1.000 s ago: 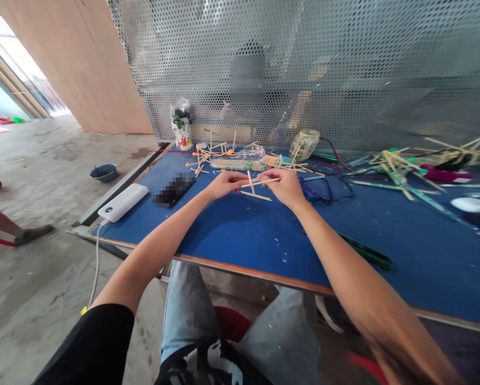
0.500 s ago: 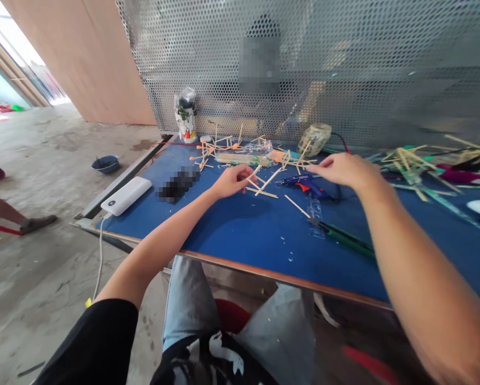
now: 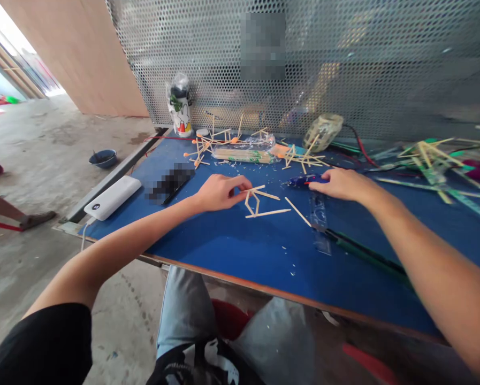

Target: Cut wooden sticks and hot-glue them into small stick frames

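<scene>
Jutting from left hand (image 3: 223,192): stick frame (image 3: 258,203)

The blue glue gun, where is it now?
In the head view, the blue glue gun is right of centre, in the person's right hand, just beyond the clear plastic strip.

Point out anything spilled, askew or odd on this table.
Small pale scraps are scattered loose across the blue tabletop, looking like spilled debris. The jar-like container at the back appears tilted rather than upright.
</scene>
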`<state>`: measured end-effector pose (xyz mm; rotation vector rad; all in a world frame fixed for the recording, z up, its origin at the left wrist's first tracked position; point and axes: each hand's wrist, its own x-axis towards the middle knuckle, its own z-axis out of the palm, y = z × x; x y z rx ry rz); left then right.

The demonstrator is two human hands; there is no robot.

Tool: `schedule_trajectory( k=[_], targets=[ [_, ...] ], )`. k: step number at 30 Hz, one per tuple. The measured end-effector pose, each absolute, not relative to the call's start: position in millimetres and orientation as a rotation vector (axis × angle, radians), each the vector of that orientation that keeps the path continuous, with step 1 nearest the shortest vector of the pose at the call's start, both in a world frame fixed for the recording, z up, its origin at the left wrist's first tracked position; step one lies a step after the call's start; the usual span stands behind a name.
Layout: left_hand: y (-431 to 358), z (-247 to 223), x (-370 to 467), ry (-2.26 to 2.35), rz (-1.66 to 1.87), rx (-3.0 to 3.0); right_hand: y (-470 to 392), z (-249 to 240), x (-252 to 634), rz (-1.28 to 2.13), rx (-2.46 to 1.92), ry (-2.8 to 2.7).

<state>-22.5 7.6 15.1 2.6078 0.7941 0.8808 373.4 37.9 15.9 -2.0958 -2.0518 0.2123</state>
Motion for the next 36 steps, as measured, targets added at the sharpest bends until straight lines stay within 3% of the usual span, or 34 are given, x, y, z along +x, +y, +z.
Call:
schedule_trajectory(
  k=[6,13,24,32,36],
  targets=[
    [3.0,-0.2,-30.6,0.705,0.883,2.667,12.5,39.8,363.8,0.304,-2.176,-1.835],
    [-6.0,7.2,-30.3,0.483,0.769,2.789,-32.4,66.9,323.7,-0.189,-1.969,-1.730],
    [-0.3,10.3,-29.3,0.524,0.523,2.405,-40.0,31.8,288.2,0.373,-1.429,-1.650],
    [6.8,6.3,-31.5,0.622,0.534,2.475,-49.4,26.0,271.2,0.170,-1.489,-1.817],
    [3.9,13.1,-31.1,0.734,0.820,2.331,-51.8,23.4,268.5,-0.048,-1.525,-1.961]
  ],
)
